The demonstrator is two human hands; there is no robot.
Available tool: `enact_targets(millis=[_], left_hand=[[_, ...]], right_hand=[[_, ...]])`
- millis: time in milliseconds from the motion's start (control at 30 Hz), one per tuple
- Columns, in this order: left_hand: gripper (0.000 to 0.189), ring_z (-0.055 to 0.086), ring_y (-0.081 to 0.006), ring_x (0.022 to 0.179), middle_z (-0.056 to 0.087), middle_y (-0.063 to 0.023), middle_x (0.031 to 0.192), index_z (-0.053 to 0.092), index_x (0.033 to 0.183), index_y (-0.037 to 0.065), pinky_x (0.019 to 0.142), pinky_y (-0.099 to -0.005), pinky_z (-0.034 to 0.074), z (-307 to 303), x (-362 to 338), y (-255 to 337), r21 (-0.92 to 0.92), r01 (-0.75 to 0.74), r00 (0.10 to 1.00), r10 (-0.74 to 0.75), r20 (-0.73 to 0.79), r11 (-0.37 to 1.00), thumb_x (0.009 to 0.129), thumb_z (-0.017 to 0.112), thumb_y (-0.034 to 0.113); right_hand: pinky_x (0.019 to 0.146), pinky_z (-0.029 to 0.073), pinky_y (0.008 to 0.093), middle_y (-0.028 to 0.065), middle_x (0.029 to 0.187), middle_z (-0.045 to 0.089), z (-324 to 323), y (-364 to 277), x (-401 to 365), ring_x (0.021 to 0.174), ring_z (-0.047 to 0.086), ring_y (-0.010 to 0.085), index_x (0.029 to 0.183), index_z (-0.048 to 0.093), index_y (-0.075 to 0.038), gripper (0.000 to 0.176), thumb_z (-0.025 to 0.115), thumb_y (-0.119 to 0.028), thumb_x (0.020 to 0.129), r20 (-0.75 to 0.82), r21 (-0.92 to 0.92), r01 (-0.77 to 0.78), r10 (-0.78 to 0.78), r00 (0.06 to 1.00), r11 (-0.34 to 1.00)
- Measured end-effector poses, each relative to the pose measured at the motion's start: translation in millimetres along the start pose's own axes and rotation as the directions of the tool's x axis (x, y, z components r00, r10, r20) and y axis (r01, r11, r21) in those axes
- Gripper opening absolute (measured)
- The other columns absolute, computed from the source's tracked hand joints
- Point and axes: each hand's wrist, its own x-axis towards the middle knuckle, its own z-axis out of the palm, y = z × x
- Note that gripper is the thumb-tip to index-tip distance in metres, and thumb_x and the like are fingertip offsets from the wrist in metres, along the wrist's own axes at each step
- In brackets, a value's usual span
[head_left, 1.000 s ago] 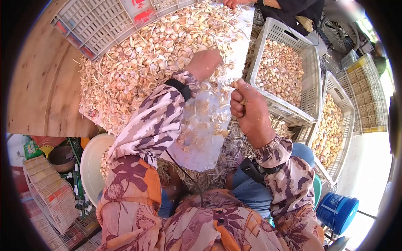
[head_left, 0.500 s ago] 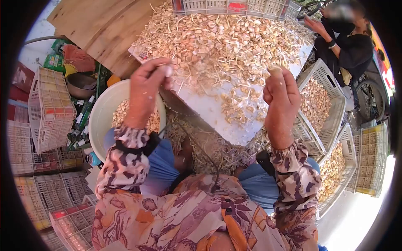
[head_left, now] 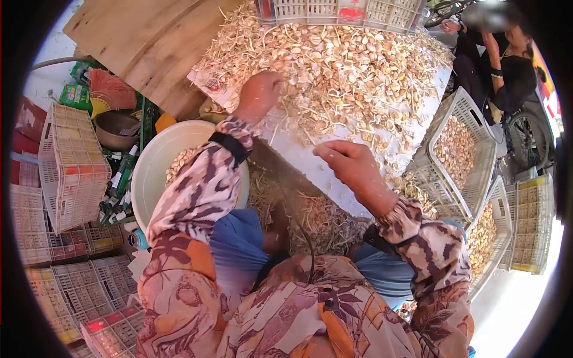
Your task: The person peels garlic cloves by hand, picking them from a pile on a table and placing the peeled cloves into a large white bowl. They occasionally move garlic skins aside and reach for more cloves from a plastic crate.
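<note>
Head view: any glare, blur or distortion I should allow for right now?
Head view, lower right: glare washes out the floor; head view, edges: wide-angle bending, with corners cut to black; head view, centre: the left hand looks slightly soft at the fingertips, the right hand crisper.

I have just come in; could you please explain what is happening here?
A person works bare-handed at a pile of what look like garlic cloves on a white tabletop. The left hand is at the pile's edge, the right hand over the tabletop's near part; whether either holds anything is unclear. Cloves also lie in a round tub and a slotted crate.
</note>
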Motion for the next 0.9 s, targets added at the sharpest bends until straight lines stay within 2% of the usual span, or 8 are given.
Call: enact_targets(millis=[167,233,367,567,700,733,800,900], left_hand=[[0.015,0.058,-0.0310,0.080,0.060,-0.0127,0.081,0.065,0.087,0.009,0.069,-0.0419,0.047,77.4,35.7,-13.0,0.260,-0.098,0.943,0.006,0.332,0.961,0.073,0.061,0.012],[0.014,0.060,-0.0299,0.077,0.062,-0.0127,0.079,0.065,0.084,0.007,0.069,-0.0399,0.048,62.8,35.2,-15.4,-0.042,-0.028,0.978,0.036,0.205,0.999,0.073,0.060,0.013],[0.012,0.061,-0.0289,0.070,0.064,-0.0124,0.075,0.065,0.079,0.002,0.065,-0.0360,0.049,45.7,21.2,-27.0,-0.201,0.411,0.903,-0.366,0.225,0.889,0.073,0.060,0.011],[0.018,0.062,-0.0337,0.076,0.064,-0.0147,0.079,0.065,0.076,0.003,0.067,-0.0440,0.048,75.4,30.5,-15.8,0.162,-0.065,0.971,0.025,0.239,0.985,0.074,0.059,0.020],[0.015,0.063,-0.0297,0.075,0.064,-0.0139,0.076,0.066,0.076,0.004,0.068,-0.0408,0.049,70.7,30.2,-8.2,0.323,-0.055,0.966,-0.031,0.257,0.945,0.073,0.061,0.018],[0.015,0.063,-0.0253,0.075,0.065,-0.0118,0.078,0.066,0.081,0.003,0.066,-0.0377,0.050,60.9,30.9,-9.1,-0.041,0.216,0.952,-0.201,0.229,0.976,0.076,0.062,0.016],[0.020,0.060,-0.0149,0.075,0.064,-0.0069,0.087,0.062,0.100,0.001,0.064,-0.0290,0.049,23.7,23.6,28.7,-0.687,0.589,0.800,-0.422,0.426,0.425,0.084,0.063,0.013],[0.024,0.058,-0.0145,0.073,0.061,-0.0066,0.092,0.057,0.109,0.001,0.063,-0.0275,0.047,9.9,-4.3,63.8,-0.855,0.496,0.811,-0.269,0.519,-0.154,0.089,0.059,0.014]], right_hand=[[0.056,0.039,0.0213,-0.0028,0.071,0.059,-67.3,39.8,10.3,0.062,0.048,0.0044,0.093,0.069,-0.001,0.023,0.063,-0.022,0.084,-0.148,0.181,-0.110,0.138,0.979,0.977],[0.050,0.035,0.0202,-0.0048,0.067,0.054,-77.5,43.0,21.7,0.057,0.044,0.0033,0.092,0.068,-0.003,0.021,0.062,-0.021,0.084,-0.148,0.165,-0.110,0.135,0.980,0.980],[0.042,0.024,0.0191,-0.0078,0.060,0.041,-82.0,51.3,43.8,0.049,0.034,0.0022,0.096,0.066,-0.004,0.019,0.059,-0.018,0.085,-0.081,0.343,-0.164,0.203,0.976,0.925],[0.043,0.027,0.0199,-0.0066,0.061,0.046,-63.0,30.6,35.4,0.049,0.037,0.0030,0.092,0.067,-0.004,0.018,0.057,-0.016,0.084,-0.061,0.302,-0.099,0.123,0.991,0.948],[0.043,0.028,0.0199,-0.0064,0.061,0.047,-75.5,31.4,22.5,0.048,0.037,0.0033,0.091,0.068,-0.005,0.017,0.058,-0.017,0.085,-0.176,0.308,-0.039,0.098,0.979,0.950],[0.042,0.026,0.0198,-0.0067,0.060,0.045,-79.6,29.7,19.9,0.047,0.036,0.0033,0.092,0.067,-0.005,0.017,0.058,-0.016,0.084,-0.216,0.340,-0.033,0.112,0.970,0.940],[0.041,0.023,0.0196,-0.0077,0.059,0.041,-88.8,35.5,20.6,0.046,0.032,0.0024,0.094,0.064,-0.003,0.018,0.058,-0.018,0.087,-0.214,0.392,-0.003,0.094,0.972,0.920],[0.041,0.019,0.0196,-0.0086,0.058,0.037,-88.9,32.9,21.1,0.045,0.027,0.0019,0.097,0.060,-0.002,0.021,0.058,-0.021,0.089,-0.216,0.428,0.013,0.088,0.972,0.904]])
